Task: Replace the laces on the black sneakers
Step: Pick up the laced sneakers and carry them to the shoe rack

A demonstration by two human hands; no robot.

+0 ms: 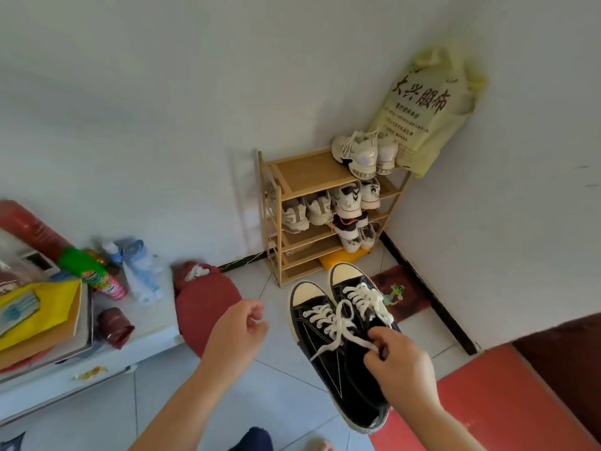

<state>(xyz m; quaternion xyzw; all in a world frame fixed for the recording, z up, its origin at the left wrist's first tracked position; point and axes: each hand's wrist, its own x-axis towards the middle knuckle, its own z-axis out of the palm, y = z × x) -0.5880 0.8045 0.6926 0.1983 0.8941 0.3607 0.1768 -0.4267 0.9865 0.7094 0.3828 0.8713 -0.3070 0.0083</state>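
Two black canvas sneakers (328,349) with cream toe caps and white laces (338,320) hang side by side in the air above the tiled floor. My right hand (400,366) grips them at the heel openings, fingers curled over the inner edges. My left hand (235,330) floats to the left of the sneakers, fingers loosely curled, holding nothing and not touching them.
A bamboo shoe rack (292,222) with several pale sneakers stands in the corner, a yellow printed bag (429,109) on top. A red sack (201,304) lies on the floor. A cluttered white table (143,340) is at left, a red mat (487,402) at right.
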